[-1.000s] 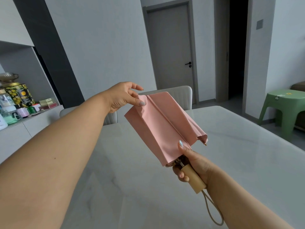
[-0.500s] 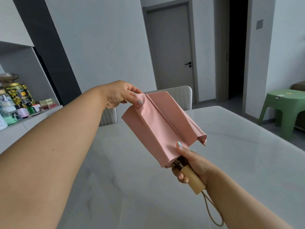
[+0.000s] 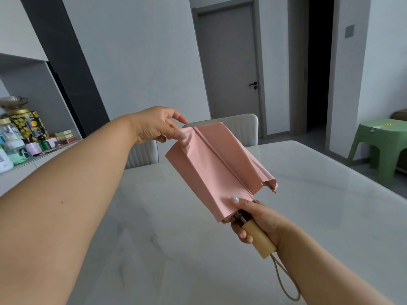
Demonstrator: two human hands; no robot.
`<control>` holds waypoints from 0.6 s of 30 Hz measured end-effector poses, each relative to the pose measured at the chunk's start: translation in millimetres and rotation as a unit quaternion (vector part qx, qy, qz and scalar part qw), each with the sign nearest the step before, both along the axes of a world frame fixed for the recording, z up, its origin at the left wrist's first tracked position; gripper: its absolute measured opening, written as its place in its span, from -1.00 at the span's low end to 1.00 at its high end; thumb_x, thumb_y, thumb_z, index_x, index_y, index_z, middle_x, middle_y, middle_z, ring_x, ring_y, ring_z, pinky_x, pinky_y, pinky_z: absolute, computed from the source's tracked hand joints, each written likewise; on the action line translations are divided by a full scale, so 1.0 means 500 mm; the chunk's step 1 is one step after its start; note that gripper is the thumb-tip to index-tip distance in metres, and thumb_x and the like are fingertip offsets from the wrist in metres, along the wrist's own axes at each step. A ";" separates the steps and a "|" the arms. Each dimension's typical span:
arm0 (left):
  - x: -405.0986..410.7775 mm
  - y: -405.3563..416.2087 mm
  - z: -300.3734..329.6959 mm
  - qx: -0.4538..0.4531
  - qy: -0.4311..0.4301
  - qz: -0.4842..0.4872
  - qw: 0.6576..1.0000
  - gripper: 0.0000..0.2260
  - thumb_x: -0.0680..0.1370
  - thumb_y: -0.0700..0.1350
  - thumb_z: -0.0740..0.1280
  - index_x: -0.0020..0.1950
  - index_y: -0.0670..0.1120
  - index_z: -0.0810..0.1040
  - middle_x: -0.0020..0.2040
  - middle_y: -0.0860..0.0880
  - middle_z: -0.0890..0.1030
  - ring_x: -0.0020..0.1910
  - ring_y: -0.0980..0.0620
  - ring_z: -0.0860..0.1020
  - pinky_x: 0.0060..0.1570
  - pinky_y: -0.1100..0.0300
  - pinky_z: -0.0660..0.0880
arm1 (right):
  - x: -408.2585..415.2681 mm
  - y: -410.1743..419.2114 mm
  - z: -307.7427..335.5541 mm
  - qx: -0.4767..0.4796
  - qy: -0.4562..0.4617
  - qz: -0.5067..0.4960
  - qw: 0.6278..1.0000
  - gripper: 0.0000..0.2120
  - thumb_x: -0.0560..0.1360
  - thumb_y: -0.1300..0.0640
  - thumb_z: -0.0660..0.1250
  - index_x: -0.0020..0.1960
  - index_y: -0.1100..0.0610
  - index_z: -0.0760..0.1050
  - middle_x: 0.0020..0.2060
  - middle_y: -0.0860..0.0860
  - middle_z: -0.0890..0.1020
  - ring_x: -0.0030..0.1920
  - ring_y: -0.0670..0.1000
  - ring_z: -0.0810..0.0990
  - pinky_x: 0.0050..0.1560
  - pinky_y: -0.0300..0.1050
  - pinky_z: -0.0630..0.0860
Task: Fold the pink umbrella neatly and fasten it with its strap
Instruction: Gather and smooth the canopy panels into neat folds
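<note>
Nearby, green stool (image 3: 380, 137), chair (image 3: 243, 128).

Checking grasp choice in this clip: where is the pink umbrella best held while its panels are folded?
By the wooden handle, from below and the right, as the right hand does: it is the only rigid, round part, and that leaves the loose canopy free for the left hand to pinch its far edge.

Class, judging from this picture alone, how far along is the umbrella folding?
Done: the pink umbrella is collapsed. In hand: the right hand grips the wooden handle while the left hand pinches a far pleat. Left: panels hang loose, and no strap is wrapped round them.
</note>
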State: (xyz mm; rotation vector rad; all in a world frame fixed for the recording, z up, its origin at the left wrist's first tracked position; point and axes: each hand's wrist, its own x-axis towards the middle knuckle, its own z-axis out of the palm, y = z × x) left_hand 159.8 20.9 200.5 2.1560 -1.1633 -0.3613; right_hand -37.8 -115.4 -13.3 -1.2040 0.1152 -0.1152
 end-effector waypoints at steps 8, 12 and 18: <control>0.008 0.001 0.003 -0.055 -0.008 -0.007 0.998 -0.81 0.51 -0.29 0.40 0.04 -0.04 0.58 -0.25 -0.03 0.68 -0.17 0.03 0.50 -0.18 0.22 0.38 | 0.000 0.000 0.001 -0.004 0.008 0.000 1.000 -0.47 0.22 0.00 0.53 -0.01 0.33 0.46 -0.23 0.25 0.57 -0.58 0.01 0.43 -0.60 -0.24 0.37; 0.011 0.005 -0.002 -0.055 0.011 -0.010 0.998 -0.83 0.52 -0.22 0.39 0.09 -0.04 0.57 -0.17 -0.07 0.66 -0.22 0.07 0.47 -0.19 0.22 0.37 | -0.001 0.001 0.002 0.003 0.007 0.004 1.000 -0.57 0.28 0.05 0.50 -0.03 0.33 0.47 -0.24 0.24 0.58 -0.58 0.01 0.43 -0.60 -0.25 0.37; 0.020 0.018 0.001 -0.002 -0.040 -0.020 0.999 -0.32 0.04 0.19 0.64 0.09 0.02 0.58 -0.23 0.00 0.71 -0.17 0.06 0.57 -0.01 0.15 0.45 | -0.002 0.003 0.003 0.002 0.005 0.013 1.000 -0.59 0.27 0.04 0.50 -0.08 0.32 0.49 -0.24 0.23 0.59 -0.57 0.02 0.43 -0.60 -0.24 0.37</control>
